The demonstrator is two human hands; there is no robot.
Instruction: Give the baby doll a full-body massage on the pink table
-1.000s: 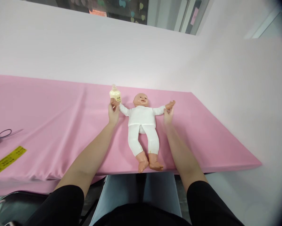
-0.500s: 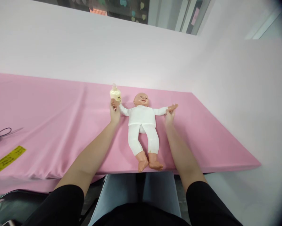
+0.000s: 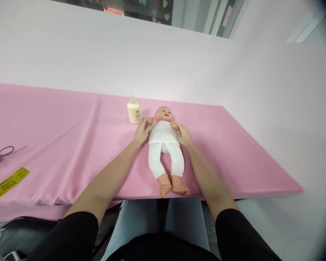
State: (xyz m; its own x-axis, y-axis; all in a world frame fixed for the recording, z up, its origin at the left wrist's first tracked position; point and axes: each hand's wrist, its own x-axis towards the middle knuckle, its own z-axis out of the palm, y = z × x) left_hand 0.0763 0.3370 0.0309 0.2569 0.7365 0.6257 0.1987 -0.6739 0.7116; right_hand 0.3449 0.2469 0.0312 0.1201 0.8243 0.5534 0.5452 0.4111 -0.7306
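Observation:
A baby doll (image 3: 163, 132) in a white top and trousers lies on its back on a pink-covered table (image 3: 70, 116), head at the far side and bare feet at the near edge. My left hand (image 3: 142, 132) is closed round the doll's arm on the left, whose hand shows beside the doll's head. On the other side, my right hand (image 3: 183, 134) grips the doll's other arm, bent in over its chest. Both doll forearms are largely covered by my fingers. A pump bottle (image 3: 134, 111) of pale yellow liquid stands upright just beyond my left hand.
A yellow printed strip (image 3: 9, 185) lies at the table's left, with a dark cord loop (image 3: 3, 151) behind it. A white wall (image 3: 97, 54) rises along the far edge. A dark chair (image 3: 24, 232) stands below the near left edge.
Both my hands have moved inward, folding the doll's outstretched arms towards its chest and head. The bottle, partly covered before by the doll's hand, now shows whole.

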